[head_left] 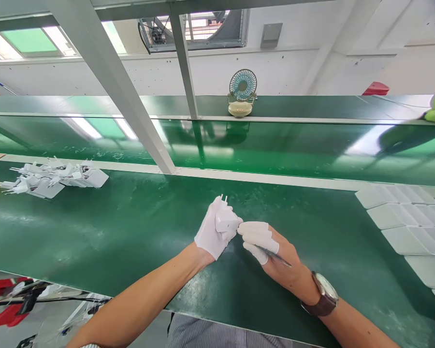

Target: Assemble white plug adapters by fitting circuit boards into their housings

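Note:
My left hand (pixel 213 231), in a white glove, is closed around a white plug-in charger (pixel 227 220) above the green bench. Two pins of the charger point up, away from me. My right hand (pixel 266 244) wears white coverings on its fingers and is closed on slim metal tweezers (pixel 275 256), whose back end sticks out toward the wrist. The right fingertips meet the charger's right edge; whether they also grip a small part there is hidden.
On the green bench (pixel 137 232), a heap of white plug parts (pixel 54 179) lies at left. Rows of white housings (pixel 402 215) stand at right. Behind are a slanted post (pixel 119 92), a conveyor belt (pixel 275 150) and a small fan (pixel 242 89).

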Motion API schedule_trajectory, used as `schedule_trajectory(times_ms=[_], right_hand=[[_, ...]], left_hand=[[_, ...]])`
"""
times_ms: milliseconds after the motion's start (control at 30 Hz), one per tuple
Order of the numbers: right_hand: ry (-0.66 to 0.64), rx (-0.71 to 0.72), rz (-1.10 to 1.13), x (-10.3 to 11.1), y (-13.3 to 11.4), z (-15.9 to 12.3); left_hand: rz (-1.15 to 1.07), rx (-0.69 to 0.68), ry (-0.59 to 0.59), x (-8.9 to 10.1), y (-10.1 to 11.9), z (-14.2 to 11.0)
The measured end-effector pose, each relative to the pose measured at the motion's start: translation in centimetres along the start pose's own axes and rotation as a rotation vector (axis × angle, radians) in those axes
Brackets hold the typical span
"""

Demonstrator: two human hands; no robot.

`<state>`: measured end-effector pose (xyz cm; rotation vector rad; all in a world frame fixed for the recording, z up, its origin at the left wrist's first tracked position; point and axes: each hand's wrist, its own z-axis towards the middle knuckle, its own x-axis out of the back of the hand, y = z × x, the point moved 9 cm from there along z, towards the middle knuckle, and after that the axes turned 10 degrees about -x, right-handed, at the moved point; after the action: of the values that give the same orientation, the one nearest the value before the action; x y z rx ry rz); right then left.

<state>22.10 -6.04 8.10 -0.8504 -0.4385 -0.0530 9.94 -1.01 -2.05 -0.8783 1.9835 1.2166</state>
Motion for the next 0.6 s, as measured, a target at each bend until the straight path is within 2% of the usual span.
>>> schedule_trajectory(times_ms=[300,600], right_hand=[[-0.049,0.018,0.010,-0.92,0.74,-0.89],[-0.049,0.051,-0.003,-0.93,0.35,-0.74]], left_hand=[[-0.002,0.015,-0.066,-0.48,-0.18,0.06],[0.023,0.026,-0.112,-0.95,-0.42,-0.08]])
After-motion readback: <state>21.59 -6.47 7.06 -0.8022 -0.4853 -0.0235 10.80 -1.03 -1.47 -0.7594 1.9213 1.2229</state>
